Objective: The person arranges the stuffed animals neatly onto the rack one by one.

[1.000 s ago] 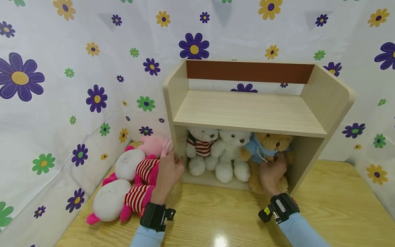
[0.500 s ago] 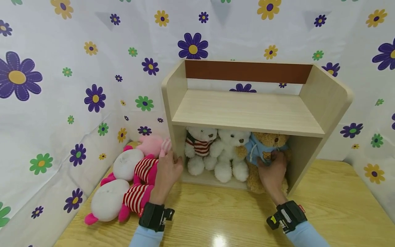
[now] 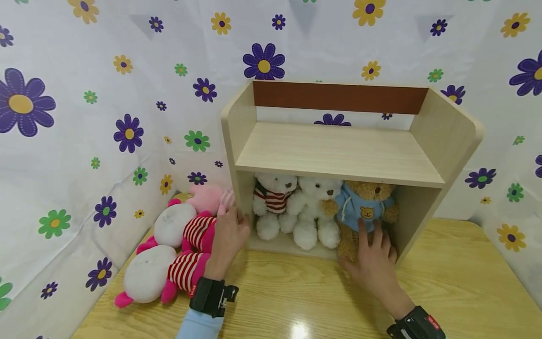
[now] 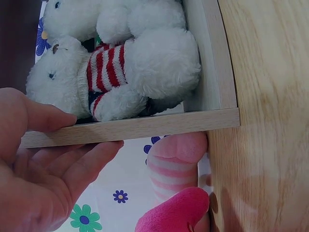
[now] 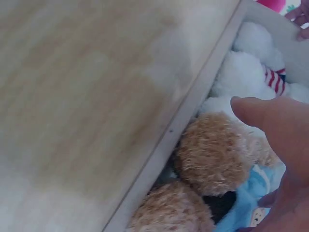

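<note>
A brown teddy bear (image 3: 368, 205) in a blue hoodie sits at the right end of the lower compartment of a light wooden shelf (image 3: 338, 148). My right hand (image 3: 374, 261) is in front of its legs with fingers spread; whether the fingertips touch it I cannot tell. To its left sit a plain white teddy bear (image 3: 315, 212) and a white teddy bear in a striped sweater (image 3: 275, 202). With my left hand (image 3: 228, 238) I grip the shelf's left side panel (image 4: 145, 126), thumb inside and fingers outside.
Left of the shelf, plush toys with white round heads and red-striped bodies (image 3: 186, 273) lie on the wooden table (image 3: 271, 301), beside a pink plush toy (image 3: 206, 198). A flower-patterned cloth (image 3: 169, 84) hangs behind.
My right hand has let go of the brown bear's front and drawn back toward me, fingers spreading. The bear now sits more upright, its hoodie facing forward. My left hand stays on the panel.
</note>
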`<state>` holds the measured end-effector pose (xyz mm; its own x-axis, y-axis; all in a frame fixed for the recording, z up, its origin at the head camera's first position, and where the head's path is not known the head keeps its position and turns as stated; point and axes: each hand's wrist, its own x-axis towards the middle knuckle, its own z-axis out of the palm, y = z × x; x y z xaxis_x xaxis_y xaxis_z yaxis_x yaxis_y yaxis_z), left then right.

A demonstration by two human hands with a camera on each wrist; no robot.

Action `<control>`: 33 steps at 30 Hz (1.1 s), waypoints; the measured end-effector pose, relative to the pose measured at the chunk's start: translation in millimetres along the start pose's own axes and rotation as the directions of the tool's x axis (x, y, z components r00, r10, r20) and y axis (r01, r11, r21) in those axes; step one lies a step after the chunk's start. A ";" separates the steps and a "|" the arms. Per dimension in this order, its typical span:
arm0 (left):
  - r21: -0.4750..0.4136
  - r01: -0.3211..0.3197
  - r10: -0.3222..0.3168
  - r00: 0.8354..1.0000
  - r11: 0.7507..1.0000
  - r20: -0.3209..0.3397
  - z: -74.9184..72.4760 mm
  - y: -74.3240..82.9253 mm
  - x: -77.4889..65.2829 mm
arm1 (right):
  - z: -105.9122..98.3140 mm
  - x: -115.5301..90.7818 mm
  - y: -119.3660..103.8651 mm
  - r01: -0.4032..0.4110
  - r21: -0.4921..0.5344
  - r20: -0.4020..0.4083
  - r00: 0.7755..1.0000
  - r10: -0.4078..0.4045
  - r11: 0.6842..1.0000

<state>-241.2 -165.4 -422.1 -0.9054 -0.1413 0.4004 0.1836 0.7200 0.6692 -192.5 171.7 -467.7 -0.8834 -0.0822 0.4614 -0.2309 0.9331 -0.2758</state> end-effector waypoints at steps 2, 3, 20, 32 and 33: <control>0.001 -0.009 0.009 1.000 1.000 -0.005 0.1 0.0 -0.2 | 0.8 -2.6 1.5 0.010 -0.028 0.008 1.000 -0.009 1.000; -0.001 -0.011 0.011 1.000 1.000 -0.002 0.3 -0.3 -0.1 | 1.2 -2.8 2.3 0.008 -0.037 0.011 1.000 -0.008 0.999; -0.109 -0.060 0.056 0.998 0.992 -0.041 9.2 -6.1 5.5 | 10.9 4.2 11.0 0.055 -0.128 0.016 0.998 -0.054 0.990; -0.052 0.008 -0.009 1.000 0.999 -0.013 5.3 1.2 6.2 | 11.6 29.4 21.6 0.148 -0.127 -0.028 0.988 -0.153 0.981; -0.049 0.011 -0.012 1.000 0.999 -0.013 4.9 1.4 6.4 | 10.9 32.5 22.5 0.157 -0.124 -0.023 0.987 -0.161 0.980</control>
<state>-248.6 -161.9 -421.6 -0.9023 -0.1588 0.4008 0.1921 0.6843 0.7034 -230.8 186.1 -468.0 -0.8251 -0.2235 0.5190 -0.3143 0.9448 -0.0928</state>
